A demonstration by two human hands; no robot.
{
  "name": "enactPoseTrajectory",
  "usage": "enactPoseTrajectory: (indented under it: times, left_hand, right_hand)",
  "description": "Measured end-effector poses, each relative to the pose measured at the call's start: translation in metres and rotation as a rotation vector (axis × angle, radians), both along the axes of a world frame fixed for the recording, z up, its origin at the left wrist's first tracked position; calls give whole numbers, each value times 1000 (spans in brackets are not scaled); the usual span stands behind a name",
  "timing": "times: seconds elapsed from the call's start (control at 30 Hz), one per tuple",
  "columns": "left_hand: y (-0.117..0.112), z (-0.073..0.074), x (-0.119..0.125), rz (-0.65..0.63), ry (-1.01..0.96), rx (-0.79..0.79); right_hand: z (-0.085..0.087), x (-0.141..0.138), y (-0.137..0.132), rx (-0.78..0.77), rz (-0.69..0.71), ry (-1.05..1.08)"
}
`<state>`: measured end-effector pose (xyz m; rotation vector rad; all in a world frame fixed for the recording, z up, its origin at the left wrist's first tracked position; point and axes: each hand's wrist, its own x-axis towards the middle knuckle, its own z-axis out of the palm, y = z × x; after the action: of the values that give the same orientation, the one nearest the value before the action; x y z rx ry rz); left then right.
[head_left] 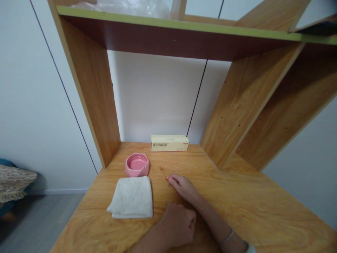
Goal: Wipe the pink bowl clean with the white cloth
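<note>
My right hand [183, 185] is closed just above or on the wooden table, right of the cloth and the pink bowl. A small pinkish bit [169, 181] shows at its thumb and fingertips, too small to name. Nearer to me, my left hand [179, 222] makes a fist with its back turned up, and nothing shows in it. A folded white cloth [133, 197] lies flat to the left of both hands, apart from them. Behind the cloth stands a faceted pink ashtray-like bowl [137, 165], with notches in its rim.
A long cream-coloured box [170, 143] with printed lettering stands at the back of the table [237, 211]. Wooden side panels [92, 88] rise on both sides and carry a shelf [168, 38] overhead. Clear plastic wrapping [131, 7] lies on that shelf.
</note>
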<state>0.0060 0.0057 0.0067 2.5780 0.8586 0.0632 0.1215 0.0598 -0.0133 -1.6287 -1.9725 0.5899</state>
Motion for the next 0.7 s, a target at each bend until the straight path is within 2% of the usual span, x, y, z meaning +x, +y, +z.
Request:
enactPoseTrajectory:
  times: [0.2,0.7]
  left_hand:
    - [0,2,0,0,-7,-4]
    - [1,-3,1,1,-22,4]
  right_hand:
    - [3,-1,-1,-21,-5,0]
    - [7,-4,-3,-16,-10,-56]
